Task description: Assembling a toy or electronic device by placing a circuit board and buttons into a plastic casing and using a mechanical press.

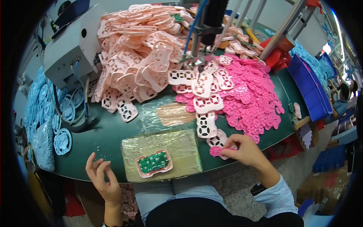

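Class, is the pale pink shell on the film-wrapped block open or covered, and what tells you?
Open: the shell lies with its green circuit board exposed to the camera, and nothing covers it.

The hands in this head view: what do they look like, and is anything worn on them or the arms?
Both the left hand and the right hand are ordinary five-fingered human hands without gloves or cables. The right arm wears a light blue sleeve with something dark at its cuff. The left sleeve is too little in view to describe.
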Demonstrator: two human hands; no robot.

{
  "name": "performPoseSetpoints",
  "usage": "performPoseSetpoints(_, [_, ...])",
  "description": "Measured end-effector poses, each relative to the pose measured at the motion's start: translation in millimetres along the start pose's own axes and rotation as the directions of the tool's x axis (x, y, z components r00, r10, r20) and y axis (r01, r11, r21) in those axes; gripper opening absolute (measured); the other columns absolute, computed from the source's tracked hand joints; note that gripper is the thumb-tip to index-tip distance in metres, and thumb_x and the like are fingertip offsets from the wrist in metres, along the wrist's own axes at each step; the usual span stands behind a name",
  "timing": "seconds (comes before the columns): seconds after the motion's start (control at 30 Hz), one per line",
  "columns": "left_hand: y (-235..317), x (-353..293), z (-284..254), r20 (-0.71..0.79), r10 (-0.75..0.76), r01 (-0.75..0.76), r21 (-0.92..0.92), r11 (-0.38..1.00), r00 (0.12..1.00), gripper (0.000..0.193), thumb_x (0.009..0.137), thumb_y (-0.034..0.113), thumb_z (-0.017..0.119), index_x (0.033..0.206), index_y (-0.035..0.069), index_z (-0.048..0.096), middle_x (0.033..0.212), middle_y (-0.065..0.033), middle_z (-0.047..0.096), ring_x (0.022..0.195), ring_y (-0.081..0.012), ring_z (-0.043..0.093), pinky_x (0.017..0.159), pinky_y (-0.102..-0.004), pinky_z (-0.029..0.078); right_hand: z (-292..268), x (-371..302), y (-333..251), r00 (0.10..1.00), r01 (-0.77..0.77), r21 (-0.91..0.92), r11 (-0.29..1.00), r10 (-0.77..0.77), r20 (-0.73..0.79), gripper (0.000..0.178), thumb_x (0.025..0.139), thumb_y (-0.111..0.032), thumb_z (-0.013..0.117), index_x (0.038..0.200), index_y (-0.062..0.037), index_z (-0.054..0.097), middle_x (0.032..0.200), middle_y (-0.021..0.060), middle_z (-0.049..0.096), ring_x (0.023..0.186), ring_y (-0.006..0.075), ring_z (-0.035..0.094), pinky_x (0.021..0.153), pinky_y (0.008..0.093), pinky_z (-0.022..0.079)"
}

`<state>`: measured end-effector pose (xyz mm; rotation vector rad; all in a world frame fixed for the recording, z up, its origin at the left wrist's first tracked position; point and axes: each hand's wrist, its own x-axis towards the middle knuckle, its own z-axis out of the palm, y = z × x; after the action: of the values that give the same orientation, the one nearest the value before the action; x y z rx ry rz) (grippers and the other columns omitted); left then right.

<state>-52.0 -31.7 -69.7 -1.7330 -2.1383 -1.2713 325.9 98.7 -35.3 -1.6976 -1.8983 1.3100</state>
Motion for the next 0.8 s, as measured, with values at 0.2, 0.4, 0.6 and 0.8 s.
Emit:
performPoseSetpoints(0.2, [26.6, 11.8, -17.1, 0.012, -0.041, 0.043, -0.133, 0.99, 0.999, 0.02, 0.077, -0.015, 0.054, 0.089, 0.0, 0.061, 0.121, -0.017, 0.055, 0.095, -0.025, 0.059, 0.084, -0.0342, 0.048, -34.8, 4.5, -33.7, 0.944, 0.04, 0.2, 0.979, -0.103, 0.314, 0.015, 0.077, -0.011, 0.077, 0.082, -0.0003, 0.067, 0.074, 0.0037, 0.067, 0.069, 0.0093, 0.059, 0.062, 0.0243, 0.045])
performPoseSetpoints(0.4, [77.8, 42.3, -5.0, 0.301, 0.198, -0.017, -0.513, 0.858, 0.933, 0.017, 0.081, -0.005, 0.063, 0.097, 0.001, 0.067, 0.101, -0.0142, 0.064, 0.088, -0.0212, 0.064, 0.075, -0.0324, 0.051, -32.8, 16.4, -90.5, 0.944, 0.313, -0.252, 0.916, -0.271, 0.188, 0.011, 0.073, -0.005, 0.076, 0.081, -0.0033, 0.068, 0.076, 0.0058, 0.063, 0.076, 0.0178, 0.062, 0.069, 0.0314, 0.048])
performPoseSetpoints(0.6, [93.4, 64.9, 0.2, 0.828, 0.357, 0.5, -0.549, 0.67, 0.432, 0.034, 0.091, 0.022, 0.066, 0.113, -0.003, 0.063, 0.084, -0.0098, 0.068, 0.073, -0.0176, 0.064, 0.07, -0.029, 0.052, 17.0, 6.4, -134.3, 0.411, 0.807, 0.024, 0.59, -0.59, 0.695, 0.015, 0.074, -0.009, 0.079, 0.086, -0.0084, 0.07, 0.097, 0.0075, 0.064, 0.085, 0.0252, 0.062, 0.074, 0.0354, 0.049])
performPoseSetpoints(0.8, [75.7, 37.5, -4.6, 0.842, -0.103, 0.81, -0.464, 0.359, 0.529, 0.028, 0.094, 0.011, 0.062, 0.116, -0.005, 0.064, 0.093, -0.0061, 0.07, 0.079, -0.0081, 0.063, 0.069, -0.0228, 0.051, 22.4, 5.1, -143.9, 0.583, 0.793, 0.034, 0.608, -0.775, 0.245, 0.016, 0.072, -0.001, 0.077, 0.082, -0.0038, 0.065, 0.102, 0.0092, 0.062, 0.088, 0.0219, 0.058, 0.074, 0.0335, 0.047])
